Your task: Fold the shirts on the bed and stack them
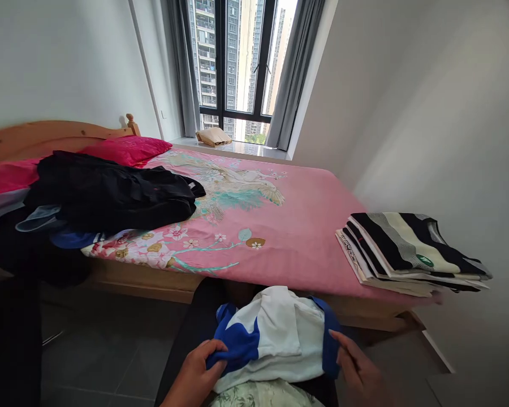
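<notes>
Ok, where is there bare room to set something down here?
Mainly the pink sheet between the black clothes and the folded stack; also the sill between the tan bundle and right curtain. It's crowded by the headboard, with clothes and red pillow, and between left hand and right hand, where the blue-white garment lies.

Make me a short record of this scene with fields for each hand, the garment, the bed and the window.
Left hand: pinching a blue part of the white-and-blue garment
Right hand: at the garment's right-side blue edge; grip unclear
Garment: bunched across the lap
Bed: black clothing at left; folded stack at right, striped piece on top
Window: gray curtains both sides; tan bundle on the sill
</notes>
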A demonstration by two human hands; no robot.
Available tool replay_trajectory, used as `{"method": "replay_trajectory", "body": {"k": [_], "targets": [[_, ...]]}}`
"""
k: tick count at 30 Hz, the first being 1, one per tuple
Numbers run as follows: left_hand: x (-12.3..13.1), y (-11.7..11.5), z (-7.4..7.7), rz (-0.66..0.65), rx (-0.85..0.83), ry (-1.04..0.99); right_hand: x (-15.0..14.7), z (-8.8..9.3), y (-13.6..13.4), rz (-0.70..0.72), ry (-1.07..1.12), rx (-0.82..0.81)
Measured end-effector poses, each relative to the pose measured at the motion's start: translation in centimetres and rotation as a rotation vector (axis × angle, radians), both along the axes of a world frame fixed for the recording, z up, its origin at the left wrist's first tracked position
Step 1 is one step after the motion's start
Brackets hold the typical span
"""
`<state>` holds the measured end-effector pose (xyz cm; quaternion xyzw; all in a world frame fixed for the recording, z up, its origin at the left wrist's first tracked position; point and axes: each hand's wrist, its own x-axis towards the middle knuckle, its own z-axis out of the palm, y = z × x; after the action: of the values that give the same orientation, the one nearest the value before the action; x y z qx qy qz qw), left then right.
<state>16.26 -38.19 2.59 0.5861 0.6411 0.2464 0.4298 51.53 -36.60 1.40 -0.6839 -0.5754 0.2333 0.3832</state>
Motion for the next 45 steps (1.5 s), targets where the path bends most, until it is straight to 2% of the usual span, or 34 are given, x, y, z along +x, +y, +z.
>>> {"method": "replay_trajectory", "body": {"k": [2, 4, 8, 12, 16, 19, 23, 28, 30, 34, 38, 42, 45], "targets": [[0.1, 0.0, 0.0, 0.002, 0.023, 0.021, 1.5, -0.9, -1.3, 0.009, 0.034, -0.086], [0.1, 0.0, -0.3, 0.007, 0.002, 0.020, 1.3, -1.3, -1.7, 0.047, 0.057, -0.124], [0.0, 0.1, -1.0, 0.034, -0.027, 0.008, -2.8, -0.7, -0.8, 0.203, 0.032, -0.108], [-0.2, 0.1, -1.3, 0.085, 0.043, 0.007, -6.8, 0.8, 0.9, 0.393, -0.134, -0.178], [-0.4, 0.0, -1.6, 0.112, 0.089, 0.007, -7.9, 1.7, 1.8, 0.491, -0.277, -0.121], [-0.4, 0.0, -1.7, 0.102, 0.114, 0.007, -7.7, 1.6, 1.9, 0.556, -0.378, -0.066], [-0.5, 0.0, -1.8, 0.097, 0.131, 0.003, -7.3, 0.9, 2.1, 0.558, -0.498, -0.028], [-0.6, -0.4, -1.6, 0.094, 0.140, -0.015, -7.1, 1.3, 2.6, 0.429, -0.571, 0.249], [-0.4, -0.4, -1.4, 0.088, 0.148, -0.018, -7.3, 1.5, 2.9, 0.434, -0.587, 0.318], [-0.1, -0.5, -1.1, 0.069, 0.157, -0.038, -8.5, 1.0, 3.4, 0.569, -0.587, 0.296], [-0.2, -0.6, -1.0, 0.060, 0.158, -0.045, -9.5, 0.8, 3.6, 0.591, -0.528, 0.316], [0.0, -0.5, -0.8, 0.061, 0.184, -0.033, -9.9, 2.3, 3.4, 0.660, -0.397, 0.360], [0.6, -0.2, -0.3, 0.045, 0.203, -0.037, -10.4, 3.5, 3.2, 0.734, -0.335, 0.268]]}}
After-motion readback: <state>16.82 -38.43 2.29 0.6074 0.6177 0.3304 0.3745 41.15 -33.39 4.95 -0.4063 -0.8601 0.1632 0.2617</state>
